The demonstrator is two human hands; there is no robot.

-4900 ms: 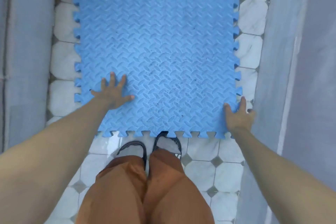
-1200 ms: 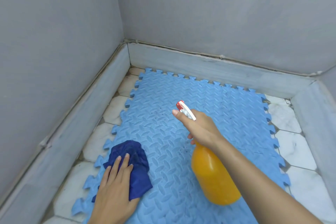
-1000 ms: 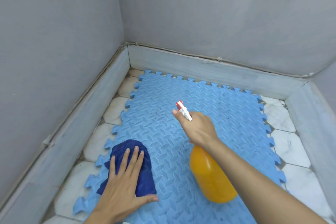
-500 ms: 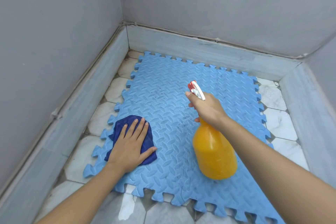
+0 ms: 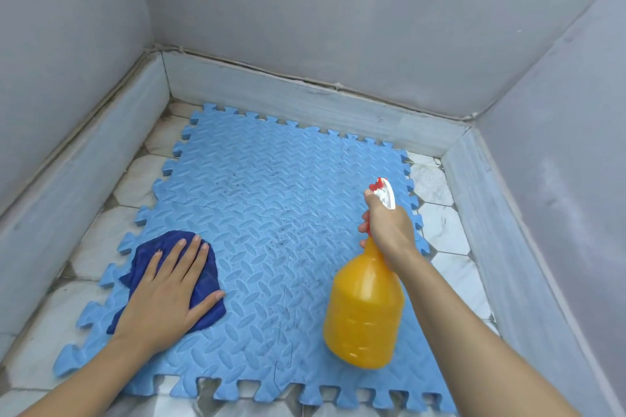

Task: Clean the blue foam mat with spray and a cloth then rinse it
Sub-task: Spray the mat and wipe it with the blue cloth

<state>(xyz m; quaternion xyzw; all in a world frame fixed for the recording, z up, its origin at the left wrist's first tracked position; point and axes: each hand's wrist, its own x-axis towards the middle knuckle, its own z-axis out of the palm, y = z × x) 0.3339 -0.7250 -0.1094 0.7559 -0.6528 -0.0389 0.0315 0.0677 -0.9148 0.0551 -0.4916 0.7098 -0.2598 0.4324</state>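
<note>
Lying flat across the middle of the frame: blue foam mat (image 5: 271, 213), jigsaw-edged, ridged in a plate pattern, covering most of the marble floor (image 5: 98, 247) and flecked with dark specks around its centre. Filling the corner formed by grey walls (image 5: 338, 10) and a pale skirting band (image 5: 305, 105) running along their base.

Pressing down at lower left of the frame: left hand (image 5: 162, 298), palm flat on a dark blue cloth (image 5: 206, 278), fingers (image 5: 196, 254) straight and slightly spread, pointing toward the upper right, thumb stretching out to the right with its tip at the cloth's right border. Cloth bunching under the palm, sitting on the mat near its left edge, peeking out beyond the fingertips and to the left of the wrist.

Gripping at right of centre: right hand (image 5: 389, 230), fingers curling round the neck of an orange spray bottle (image 5: 366, 311), index finger reaching up along the white and red trigger head (image 5: 384, 195). Nozzle pointing toward the upper left of the frame, over the mat's speckled middle. Bottle body hanging below the hand, tilting, hovering over the mat's lower right part; touching the mat or not cannot be told.

Lying well apart: cloth and bottle, with bare mat between them. Showing along the lower edge of the frame: the mat's toothed border with floor tiles beyond it.
</note>
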